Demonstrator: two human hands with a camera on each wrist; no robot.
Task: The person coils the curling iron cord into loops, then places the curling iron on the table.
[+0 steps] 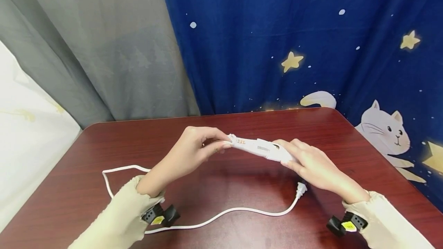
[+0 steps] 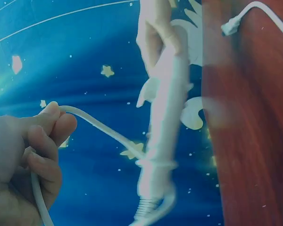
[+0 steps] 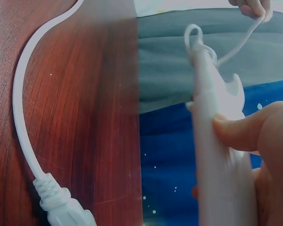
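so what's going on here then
A person is holding a white handheld appliance above the table, with the right grip around its body. The left grip pinches its white cord just off the appliance's end, where a small loop of cord shows. The rest of the cord trails across the table in a loose curve, and its plug lies there, connected to nothing.
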